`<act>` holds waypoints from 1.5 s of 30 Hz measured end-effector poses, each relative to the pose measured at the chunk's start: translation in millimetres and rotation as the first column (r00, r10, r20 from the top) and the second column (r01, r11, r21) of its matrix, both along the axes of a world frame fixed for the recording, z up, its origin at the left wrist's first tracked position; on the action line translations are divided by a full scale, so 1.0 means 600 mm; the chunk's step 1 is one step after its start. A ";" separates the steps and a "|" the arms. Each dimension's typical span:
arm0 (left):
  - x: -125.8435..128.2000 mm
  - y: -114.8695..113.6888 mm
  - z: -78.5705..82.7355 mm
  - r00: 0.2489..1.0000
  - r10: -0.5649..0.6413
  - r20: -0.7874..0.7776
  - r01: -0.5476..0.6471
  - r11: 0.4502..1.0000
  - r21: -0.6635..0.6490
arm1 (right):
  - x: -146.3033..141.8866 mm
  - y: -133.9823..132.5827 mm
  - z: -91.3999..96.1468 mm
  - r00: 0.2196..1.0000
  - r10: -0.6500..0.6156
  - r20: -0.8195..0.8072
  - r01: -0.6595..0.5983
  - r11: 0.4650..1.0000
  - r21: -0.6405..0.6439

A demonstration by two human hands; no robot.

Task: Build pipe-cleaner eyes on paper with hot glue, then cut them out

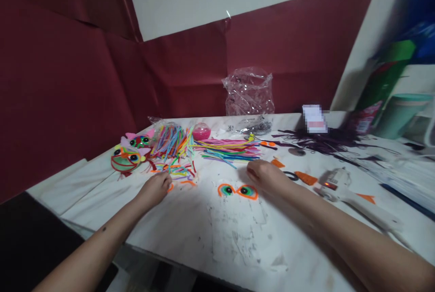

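Observation:
My left hand is closed, its fingertips beside a short orange pipe cleaner and a small pile of cut pipe cleaner pieces. Whether anything sits between those fingers is hidden. At the right, my right hand curls its fingers downward near the table, and what they may pinch does not show. Between and a little nearer than the hands lies a pair of pipe cleaner eyes, with orange outlines, green and blue rings and black centres. Long coloured pipe cleaners lie just behind the right hand.
Two finished colourful faces stand at the left. Behind are a bundle of pipe cleaners, a pink ball-shaped container and a clear plastic bag. A glue gun, orange pieces, dark strands and a green cup occupy the right.

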State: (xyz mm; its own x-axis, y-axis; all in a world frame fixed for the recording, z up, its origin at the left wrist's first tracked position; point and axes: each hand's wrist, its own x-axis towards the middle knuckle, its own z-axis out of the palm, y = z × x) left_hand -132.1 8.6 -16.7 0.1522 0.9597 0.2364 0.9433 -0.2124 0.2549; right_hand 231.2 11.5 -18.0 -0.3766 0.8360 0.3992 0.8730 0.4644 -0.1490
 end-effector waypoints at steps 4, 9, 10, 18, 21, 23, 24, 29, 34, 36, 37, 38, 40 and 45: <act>-0.005 -0.009 0.011 0.999 0.028 0.037 -0.029 0.999 0.035 | 0.001 0.001 -0.003 1.000 0.011 -0.019 -0.011 1.000 -0.010; 0.021 -0.001 0.011 0.987 -0.132 0.090 0.132 0.991 0.007 | -0.001 -0.004 -0.004 1.000 0.015 -0.020 -0.016 0.999 -0.035; 0.030 0.003 0.010 0.980 -0.170 0.103 0.170 0.985 0.005 | -0.001 -0.005 -0.003 1.000 0.016 -0.021 -0.017 0.999 -0.039; 0.068 0.028 0.004 0.920 -0.235 0.315 0.247 0.969 0.001 | 0.003 0.002 -0.006 0.996 0.047 -0.079 -0.051 0.997 -0.051; 0.078 0.025 0.009 0.876 -0.159 0.455 0.187 0.982 -0.016 | -0.002 0.001 -0.005 0.986 0.066 -0.153 -0.076 0.995 -0.058; 0.091 0.021 0.015 0.830 -0.132 0.541 0.192 0.980 -0.056 | -0.012 -0.005 0.000 0.975 0.074 -0.210 -0.091 0.993 -0.071; 0.099 0.017 0.018 0.807 -0.127 0.576 0.206 0.976 -0.073 | -0.019 -0.011 0.004 0.968 0.079 -0.240 -0.101 0.992 -0.081; 0.157 -0.010 0.038 0.743 -0.146 0.653 0.273 0.957 -0.097 | -0.062 -0.051 0.025 0.909 0.113 -0.401 -0.185 0.972 -0.144; 0.214 -0.051 0.048 0.796 -0.291 0.531 0.345 0.939 -0.002 | -0.089 -0.073 0.025 0.672 0.113 -0.732 -0.397 0.890 -0.226; 0.224 -0.064 0.050 0.805 -0.349 0.481 0.387 0.922 0.021 | -0.091 -0.074 0.025 0.622 0.120 -0.774 -0.448 0.865 -0.226; 0.226 -0.068 0.052 0.803 -0.369 0.468 0.404 0.914 0.028 | -0.091 -0.074 0.027 0.608 0.125 -0.784 -0.470 0.852 -0.229; 0.226 -0.072 0.055 0.801 -0.384 0.458 0.417 0.908 0.032 | -0.090 -0.074 0.028 0.599 0.129 -0.791 -0.493 0.837 -0.237; 0.222 -0.076 0.061 0.804 -0.394 0.446 0.424 0.905 0.035 | -0.089 -0.074 0.031 0.570 0.128 -0.812 -0.544 0.799 -0.256; 0.212 -0.076 0.070 0.701 -0.379 0.604 0.496 0.868 -0.032 | -0.093 -0.077 0.032 0.450 0.081 -0.889 -0.632 0.732 -0.253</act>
